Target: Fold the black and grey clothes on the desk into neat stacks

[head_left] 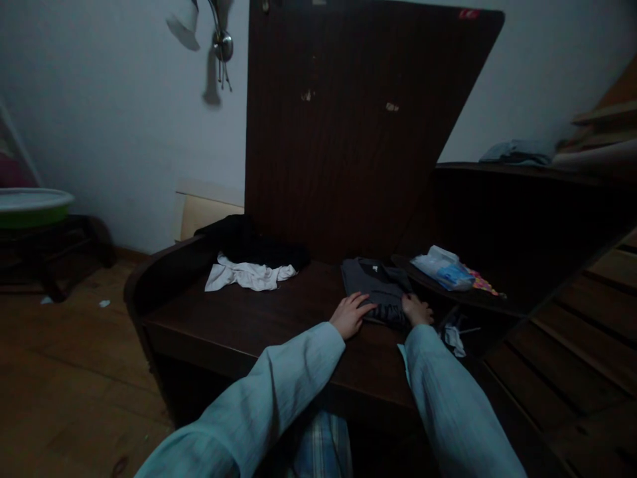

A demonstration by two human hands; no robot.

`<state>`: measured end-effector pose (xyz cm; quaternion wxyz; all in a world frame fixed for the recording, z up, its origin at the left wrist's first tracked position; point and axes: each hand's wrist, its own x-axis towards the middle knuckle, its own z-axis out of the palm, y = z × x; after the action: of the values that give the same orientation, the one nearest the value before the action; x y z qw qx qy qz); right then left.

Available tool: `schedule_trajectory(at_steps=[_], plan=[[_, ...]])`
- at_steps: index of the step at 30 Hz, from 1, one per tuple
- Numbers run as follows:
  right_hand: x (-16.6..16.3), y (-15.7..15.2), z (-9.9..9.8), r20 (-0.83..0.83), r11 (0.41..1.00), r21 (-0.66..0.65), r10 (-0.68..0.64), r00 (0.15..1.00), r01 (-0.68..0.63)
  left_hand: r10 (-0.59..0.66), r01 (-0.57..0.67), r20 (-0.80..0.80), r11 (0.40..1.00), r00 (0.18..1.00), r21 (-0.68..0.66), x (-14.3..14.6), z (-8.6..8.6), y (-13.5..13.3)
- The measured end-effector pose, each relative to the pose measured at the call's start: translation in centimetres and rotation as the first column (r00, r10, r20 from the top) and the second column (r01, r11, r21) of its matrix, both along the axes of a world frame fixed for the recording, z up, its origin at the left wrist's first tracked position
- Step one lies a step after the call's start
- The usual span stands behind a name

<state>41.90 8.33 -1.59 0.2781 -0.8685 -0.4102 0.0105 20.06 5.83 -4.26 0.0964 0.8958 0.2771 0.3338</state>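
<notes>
From where I watch, the folded grey shirt (pixel 374 284) lies on the dark table (pixel 279 312), straight ahead of both hands at 12 o'clock. Its near edge sits under the fingertips. Its long axis seems to run away from me, leaning a little toward 11 o'clock.

Both hands touch it, so neither is clearly nearer. The left hand (pixel 351 316) meets the near left edge, and the right hand (pixel 417 310) sits on the near right corner. The left hand is flat with its fingers loosely spread, the tips resting on the fabric and pointing toward 1 o'clock. The right hand is curled with knuckles up and pressed onto the bunched near edge. I cannot tell whether it pinches cloth or only leans on it, as the light is too dim.

At 10 o'clock from the shirt, well apart, a white cloth (pixel 249 275) lies crumpled, with a black cloth (pixel 249 242) heaped just behind it and touching. At 2 o'clock, a plastic packet (pixel 442 268) rests near the shirt on a lower ledge. A tall wooden board (pixel 348 126) stands upright behind everything.
</notes>
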Motion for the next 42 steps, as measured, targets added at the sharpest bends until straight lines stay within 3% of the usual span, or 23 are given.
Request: schedule_trajectory(at_steps=[2, 4, 9, 11, 14, 17, 20, 22, 26, 29, 33, 37, 42], plan=[[-2.0, -0.2, -0.1, 0.134, 0.989, 0.144, -0.044, 0.99, 0.024, 0.001, 0.0, 0.033, 1.0, 0.999, -0.026, 0.0, -0.1, 0.2], [-4.1, -0.5, -0.2, 0.217, 0.954, 0.297, -0.024, 0.976, -0.042, 0.005, 0.002, 0.081, 0.997, 0.997, -0.082, 0.0, -0.3, 0.5], [-8.2, -1.4, -0.4, 0.059, 0.837, 0.529, 0.126, 0.99, -0.138, 0.096, -0.041, 0.209, 0.966, 0.973, -0.255, -1.8, -0.7, 1.8], [-9.5, -1.8, -0.4, 0.082, 0.775, 0.606, 0.159, 0.984, -0.176, 0.167, -0.105, 0.214, 0.957, 0.963, -0.271, -3.6, -0.6, 2.6], [-11.9, -2.3, -0.5, 0.209, 0.669, 0.663, 0.266, 0.941, -0.336, 0.343, -0.289, 0.194, 0.921, 0.919, -0.26, -7.4, -0.3, 4.0], [-14.5, -2.8, -1.0, 0.278, 0.592, 0.592, 0.487, 0.828, -0.547, 0.502, -0.463, 0.145, 0.854, 0.852, -0.238, -11.8, 0.1, 5.3], [-16.9, -3.1, -1.6, 0.225, 0.55, 0.475, 0.678, 0.699, -0.686, 0.605, -0.579, 0.085, 0.788, 0.792, -0.207, -16.0, 0.3, 6.3], [-18.1, -3.1, -1.8, 0.187, 0.546, 0.436, 0.723, 0.665, -0.716, 0.66, -0.641, 0.074, 0.747, 0.748, -0.179, -18.6, 0.4, 6.8], [-20.0, -2.6, -2.0, 0.135, 0.578, 0.413, 0.726, 0.675, -0.704, 0.731, -0.708, 0.136, 0.682, 0.669, -0.183, -22.2, 0.5, 8.0], [-21.4, -2.2, -2.4, 0.078, 0.595, 0.301, 0.763, 0.641, -0.745, 0.718, -0.688, 0.131, 0.694, 0.684, -0.214, -23.1, 0.6, 8.9], [-22.7, -1.8, -3.2, 0.079, 0.545, 0.135, 0.827, 0.557, -0.828, 0.67, -0.65, 0.031, 0.729, 0.742, -0.215, -22.9, 0.7, 9.7], [-23.1, -1.7, -3.6, 0.102, 0.53, 0.112, 0.836, 0.54, -0.841, 0.682, -0.662, -0.02, 0.704, 0.732, -0.257, -22.5, 0.5, 9.8], [-23.0, -1.4, -3.8, 0.108, 0.53, 0.116, 0.834, 0.541, -0.84, 0.691, -0.61, 0.096, 0.687, 0.716, -0.396, -22.6, -0.2, 10.1]])
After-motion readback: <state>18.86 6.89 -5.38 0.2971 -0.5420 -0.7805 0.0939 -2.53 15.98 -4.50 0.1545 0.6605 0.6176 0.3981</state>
